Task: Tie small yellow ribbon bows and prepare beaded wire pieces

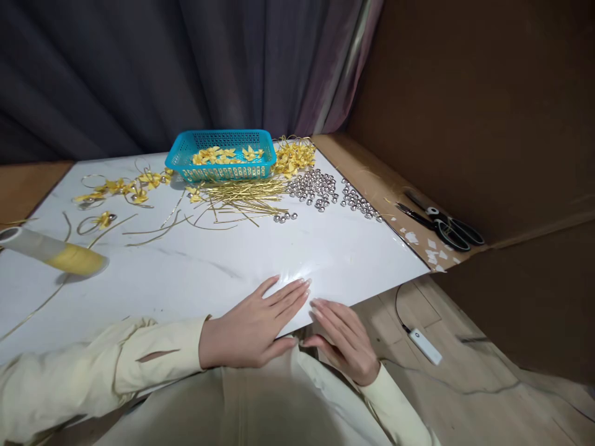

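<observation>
My left hand (260, 322) lies palm down at the front edge of the white tabletop (334, 248), its fingers stretched out and its thumb apart. Just right of it, my right hand (344, 334) rests its outstretched fingertips on the same edge, thumb below. Neither hand holds anything that I can see. Beyond them are silver beads (316, 186), a bundle of gold wire stems (246, 195) and a blue basket (223, 134) with yellow ribbon flowers (216, 155) in it. Several flowers on looped wires (118, 186) lie at the back left.
A spool with yellow ribbon or tape (77, 259) stands tilted in view at left. Black-handled scissors (453, 235) lie on the brown board at right, near white scraps (432, 254). A white power bank-like device (425, 347) with a cable sits on the floor below.
</observation>
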### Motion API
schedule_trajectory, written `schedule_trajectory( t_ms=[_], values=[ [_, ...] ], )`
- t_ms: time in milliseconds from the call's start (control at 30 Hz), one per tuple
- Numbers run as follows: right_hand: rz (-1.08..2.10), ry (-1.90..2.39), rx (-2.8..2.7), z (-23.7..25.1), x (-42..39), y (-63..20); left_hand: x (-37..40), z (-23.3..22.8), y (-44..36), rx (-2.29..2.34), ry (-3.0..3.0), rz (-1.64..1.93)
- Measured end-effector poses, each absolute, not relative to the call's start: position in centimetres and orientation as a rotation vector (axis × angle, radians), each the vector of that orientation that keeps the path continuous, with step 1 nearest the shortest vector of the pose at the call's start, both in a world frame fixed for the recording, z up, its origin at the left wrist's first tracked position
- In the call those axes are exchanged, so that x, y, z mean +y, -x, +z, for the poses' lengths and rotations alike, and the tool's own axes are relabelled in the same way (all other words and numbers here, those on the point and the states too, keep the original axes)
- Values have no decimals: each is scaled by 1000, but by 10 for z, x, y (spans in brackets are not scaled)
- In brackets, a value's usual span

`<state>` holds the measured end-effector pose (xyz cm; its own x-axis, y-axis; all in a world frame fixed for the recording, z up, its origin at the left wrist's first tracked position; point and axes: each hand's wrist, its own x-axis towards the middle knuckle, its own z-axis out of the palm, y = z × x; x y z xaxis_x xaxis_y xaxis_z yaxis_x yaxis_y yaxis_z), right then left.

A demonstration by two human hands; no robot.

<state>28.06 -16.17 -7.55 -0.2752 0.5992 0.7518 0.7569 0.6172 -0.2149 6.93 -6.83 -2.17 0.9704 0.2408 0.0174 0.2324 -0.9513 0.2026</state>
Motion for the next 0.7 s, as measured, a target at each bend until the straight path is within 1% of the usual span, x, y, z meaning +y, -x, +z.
schedule_trajectory(
  t_ms=[100,167,333,500,600,700],
  values=[
    [-188,1178,-1714,-82,-177,-283,-68,-22,-69,348,-2906,56],
    [-109,1228,-1646,-84,-183,-282,-68,-22,-69,345,-2887,62],
    [397,1359,-1704,-82,-169,-264,-68,-21,-68,319,-2891,25],
    [865,1304,-1737,-82,-153,-240,-69,-23,-68,321,-2892,14],
    [973,1314,-1685,-80,-155,-235,-70,-23,-67,325,-2884,25],
    [969,1334,-1638,-71,-161,-238,-70,-21,-67,315,-2865,46]
  ],
)
